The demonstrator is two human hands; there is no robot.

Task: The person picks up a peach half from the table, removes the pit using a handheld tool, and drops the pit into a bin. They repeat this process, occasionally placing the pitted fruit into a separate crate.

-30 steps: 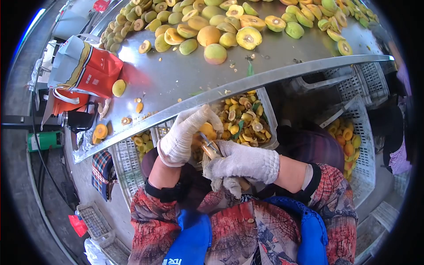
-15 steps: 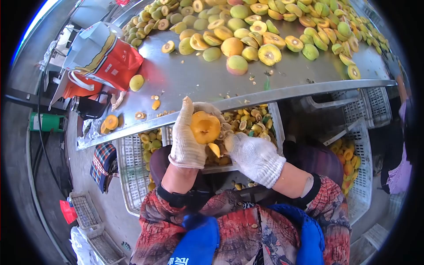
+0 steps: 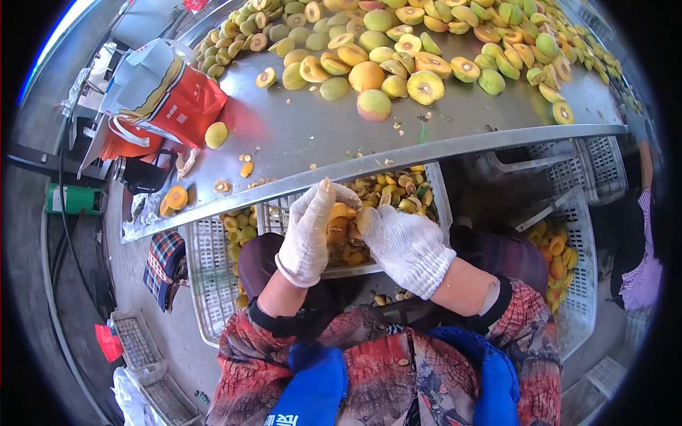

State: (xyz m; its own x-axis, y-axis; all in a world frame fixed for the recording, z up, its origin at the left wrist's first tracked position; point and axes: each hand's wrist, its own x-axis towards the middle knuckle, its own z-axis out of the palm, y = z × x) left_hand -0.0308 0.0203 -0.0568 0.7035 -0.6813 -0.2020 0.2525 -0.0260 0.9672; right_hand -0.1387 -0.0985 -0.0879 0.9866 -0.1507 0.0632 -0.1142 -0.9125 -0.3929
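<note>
My left hand [image 3: 309, 231], in a whitish knit glove, is wrapped round an orange-yellow fruit half [image 3: 339, 226] above a crate, its inner side partly covered by the fingers. My right hand [image 3: 405, 247], also gloved, is closed close against the fruit. Whatever lies between its fingers is hidden. Beneath both hands, a white crate [image 3: 442, 202] contains fruit scraps [image 3: 387, 192]. Many cut and whole green-yellow fruits [image 3: 369, 76] lie on the metal table [image 3: 298, 135] in front.
A red and white bag [image 3: 177, 103] stands on the table's left. Crates with fruit stand at the left [image 3: 206, 284] and right [image 3: 579, 284]. The table's metal edge [image 3: 455, 150] runs just beyond my hands. Another person's lilac sleeve [image 3: 643, 263] shows at far right.
The fruit has turned in my left hand, so its round hollow no longer faces the camera. My right hand has moved slightly up and left, closer to my left hand.
</note>
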